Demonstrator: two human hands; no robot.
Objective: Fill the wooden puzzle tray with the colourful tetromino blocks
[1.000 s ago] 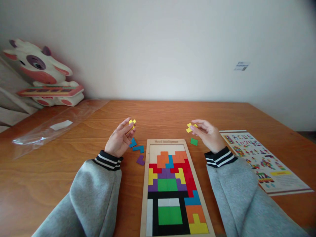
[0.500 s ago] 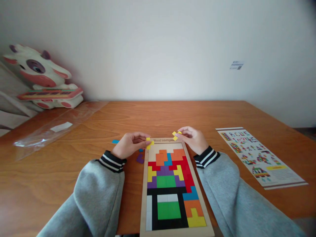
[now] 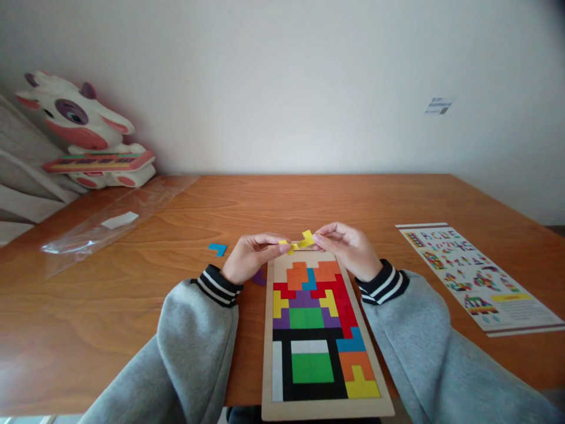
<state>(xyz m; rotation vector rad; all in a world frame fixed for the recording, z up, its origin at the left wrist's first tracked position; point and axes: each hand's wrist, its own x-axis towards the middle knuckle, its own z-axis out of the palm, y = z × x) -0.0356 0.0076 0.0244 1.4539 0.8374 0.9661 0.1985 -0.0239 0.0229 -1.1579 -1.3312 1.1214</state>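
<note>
Over the far end of a wooden puzzle tray, both my hands pinch small yellow blocks. My left hand is closed on a yellow puzzle piece, its shape partly covered by fingers. Another yellow puzzle piece sticks out from the fingertips of my right hand. The two pieces are side by side; I cannot tell whether they touch. Below them the tray holds fitted red, orange, purple, green, black, white, blue and yellow pieces. Bare wood shows at its upper left.
A blue piece lies left of my left hand, and a purple piece is partly hidden beside the tray. A printed pattern sheet lies right. Far left are a clear plastic bag and a cow-shaped toy keyboard.
My hands have come closer together, bringing the two yellow pieces side by side. The right-hand piece has turned. The whole view has shifted slightly, and more of the blue piece shows.
</note>
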